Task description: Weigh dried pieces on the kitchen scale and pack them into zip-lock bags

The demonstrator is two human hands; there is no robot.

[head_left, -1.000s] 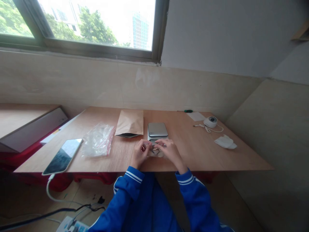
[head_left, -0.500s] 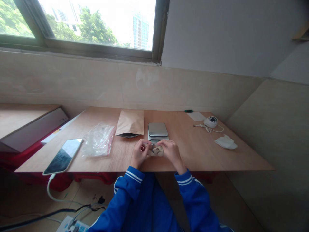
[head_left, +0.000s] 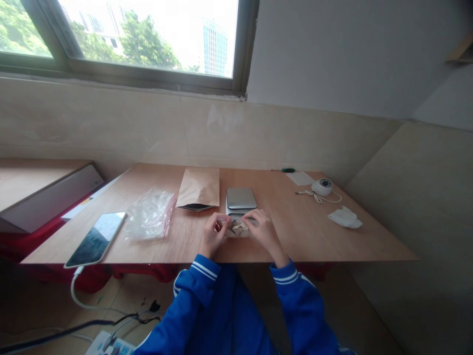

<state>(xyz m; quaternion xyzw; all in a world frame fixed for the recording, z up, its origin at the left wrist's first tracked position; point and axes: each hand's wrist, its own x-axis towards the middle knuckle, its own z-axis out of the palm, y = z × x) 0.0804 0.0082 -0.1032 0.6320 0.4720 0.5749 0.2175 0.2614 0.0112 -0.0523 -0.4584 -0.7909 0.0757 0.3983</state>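
Between my hands is a small clear plastic bag (head_left: 239, 230) with pale, flat pieces in it; I cannot make out their kind. My left hand (head_left: 213, 234) pinches the bag's upper left edge. At the upper right edge, the thumb and fingers of my right hand (head_left: 263, 230) are closed on the same bag. Just beyond the bag sits a small digital scale (head_left: 241, 198) with a metal top, its front part partly hidden by my fingers. To the left of the scale lies a brown paper pouch (head_left: 199, 187), its mouth gaping toward me.
Crumpled clear zip bags (head_left: 150, 214) and a charging phone (head_left: 96, 239) lie on the left. To the right are a crumpled white tissue (head_left: 345, 217), a white dome camera (head_left: 322, 187) with its cable, a paper sheet (head_left: 300, 178) and a green screwdriver (head_left: 288, 170).
My right hand has shifted slightly, its fingers sliding along the bag's top edge. My left hand stays nearly still, and the bag remains between both hands.
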